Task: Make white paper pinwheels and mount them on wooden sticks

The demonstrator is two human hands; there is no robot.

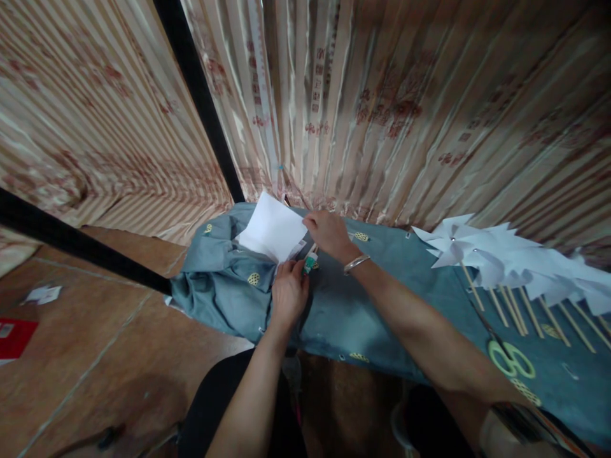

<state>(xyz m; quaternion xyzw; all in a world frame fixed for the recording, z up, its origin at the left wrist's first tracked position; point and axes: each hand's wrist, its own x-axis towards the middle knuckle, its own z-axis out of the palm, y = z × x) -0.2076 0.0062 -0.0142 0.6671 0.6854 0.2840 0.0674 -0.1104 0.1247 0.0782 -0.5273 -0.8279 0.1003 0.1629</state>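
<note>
A white square sheet of paper (271, 228) lies tilted over the left part of the cloth-covered table. My right hand (329, 234) pinches the sheet's right corner between thumb and fingers. At its lower corner my left hand (290, 292) has its fingers curled in around the paper's edge; the fingertips are partly hidden. Right beside the left thumb sits a small green-and-white item (310, 262), its kind unclear. A thin stick end shows between the two hands.
Several white paper pinwheels (453, 239) on wooden sticks lie in a row on the right. Scissors with green handles (510, 359) rest below them. The teal tablecloth (382, 318) is bunched at the left. Black poles (200, 95) and striped curtains (382, 95) stand behind.
</note>
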